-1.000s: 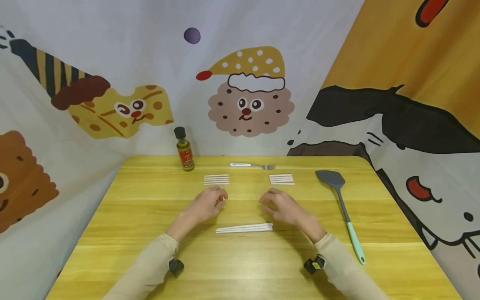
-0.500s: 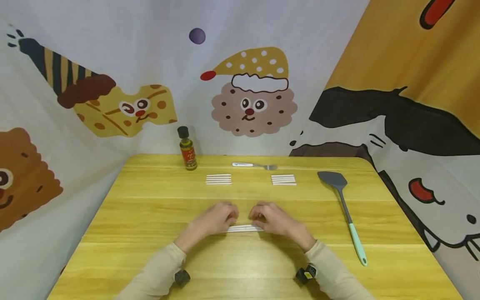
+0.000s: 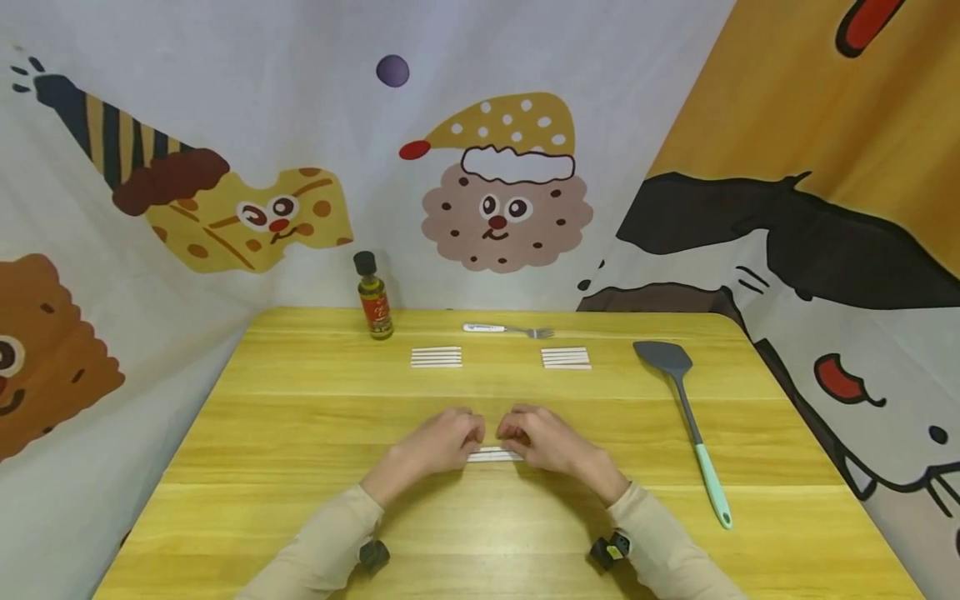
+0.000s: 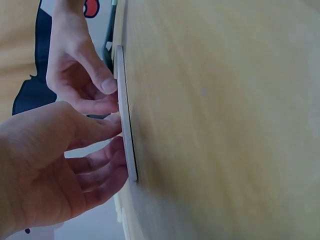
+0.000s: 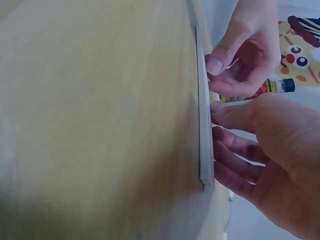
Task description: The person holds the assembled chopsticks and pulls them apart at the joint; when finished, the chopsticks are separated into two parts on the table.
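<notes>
1. White sticks (image 3: 492,455) flat on the table (image 3: 480,533), middle showing between the hands!
2. Left hand (image 3: 450,440) touching their left part; whether it's pinching, can't tell.
3. Right hand (image 3: 546,438) touching the right part; clamped or not, can't tell either.

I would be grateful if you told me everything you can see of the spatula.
The spatula has a broad dark grey head, slim grey shaft and mint-green handle pierced at its end, all plastic-looking. It lies slanted on the table, right of the right hand, head toward the back, handle toward the front; only the table touches it.
</notes>
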{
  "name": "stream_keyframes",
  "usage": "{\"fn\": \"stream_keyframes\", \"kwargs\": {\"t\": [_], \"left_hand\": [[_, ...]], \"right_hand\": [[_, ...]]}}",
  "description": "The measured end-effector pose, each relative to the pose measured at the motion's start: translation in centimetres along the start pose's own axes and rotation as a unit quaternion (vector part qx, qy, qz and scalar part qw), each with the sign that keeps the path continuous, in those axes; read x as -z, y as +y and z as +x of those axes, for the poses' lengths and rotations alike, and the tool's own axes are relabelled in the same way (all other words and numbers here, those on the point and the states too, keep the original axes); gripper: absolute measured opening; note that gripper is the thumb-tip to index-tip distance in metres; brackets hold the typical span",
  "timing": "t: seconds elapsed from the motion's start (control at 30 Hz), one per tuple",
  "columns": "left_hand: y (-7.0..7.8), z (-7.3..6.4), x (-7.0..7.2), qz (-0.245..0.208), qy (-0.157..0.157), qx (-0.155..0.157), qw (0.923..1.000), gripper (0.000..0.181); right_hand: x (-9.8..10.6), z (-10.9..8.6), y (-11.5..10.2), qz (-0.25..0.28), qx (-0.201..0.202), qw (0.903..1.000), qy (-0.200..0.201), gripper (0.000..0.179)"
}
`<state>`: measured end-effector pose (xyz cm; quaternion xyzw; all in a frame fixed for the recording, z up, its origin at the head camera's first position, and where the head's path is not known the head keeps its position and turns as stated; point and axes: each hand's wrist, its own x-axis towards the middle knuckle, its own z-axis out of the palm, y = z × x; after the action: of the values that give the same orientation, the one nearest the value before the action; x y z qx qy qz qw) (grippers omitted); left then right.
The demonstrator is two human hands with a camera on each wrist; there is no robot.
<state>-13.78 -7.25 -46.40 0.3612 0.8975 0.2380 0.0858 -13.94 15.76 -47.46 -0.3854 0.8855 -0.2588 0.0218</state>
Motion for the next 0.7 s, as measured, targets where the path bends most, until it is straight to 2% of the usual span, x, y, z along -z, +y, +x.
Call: {"fn": "stream_keyframes", "kwargs": {"t": [0.23,0.43,0.7], "left_hand": [[0.36,0.24,0.06,0.020,0.000,0.009,0.9998,0.016],[0.32,0.46,-0.15,0.036,0.010,0.017,0.9992,0.015],[0.20,0.45,-0.13,0.022,0.021,0.021,0.9993,0.010]], "right_hand": [[-0.09,0.11,-0.05,0.005,-0.004,1.0000,-0.005,0.010],[-0.24,0.43,-0.03,0.002,0.001,1.0000,-0.005,0.012],[-0.34,0.67,0.10,-0.030,0.031,0.9986,0.029,0.020]]}}
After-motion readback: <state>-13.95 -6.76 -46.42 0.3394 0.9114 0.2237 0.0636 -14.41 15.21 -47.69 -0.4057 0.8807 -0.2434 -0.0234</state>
